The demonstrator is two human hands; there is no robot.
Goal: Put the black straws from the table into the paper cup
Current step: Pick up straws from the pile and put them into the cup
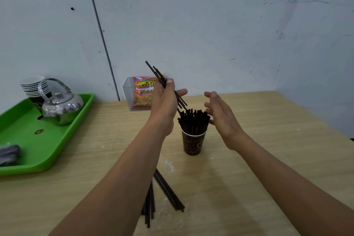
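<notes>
Head view, one entry per item.

- Paper cup (193, 143): brown, printed, upright at the centre of the wooden table (258, 159). Packed with a bundle of cup straws (193, 120), whose ends stand above the rim.
- Left hand (164, 101): raised at 10 o'clock from the cup, thumb and fingers pinched round a few held straws (154, 71). These slant from upper left down toward the bundle, with their lower ends just at its top.
- Right hand (222, 119): at 2 o'clock from the cup, palm turned inward, fingers relaxed and spread, gripping nothing. It is just beside the bundle; contact cannot be told.
- Loose straws (169, 189): two small heaps flat on the table at 7 o'clock from the cup, partly hidden by the left forearm.
- Green tray (47, 151): at 9 o'clock, well apart from the cup. It carries a steel kettle (61, 107), a stack of cups (34, 86) behind the kettle and a blurred dark object (8, 152).
- Clear box (127, 92): at 11 o'clock against the wall, holding a snack packet (142, 92).
</notes>
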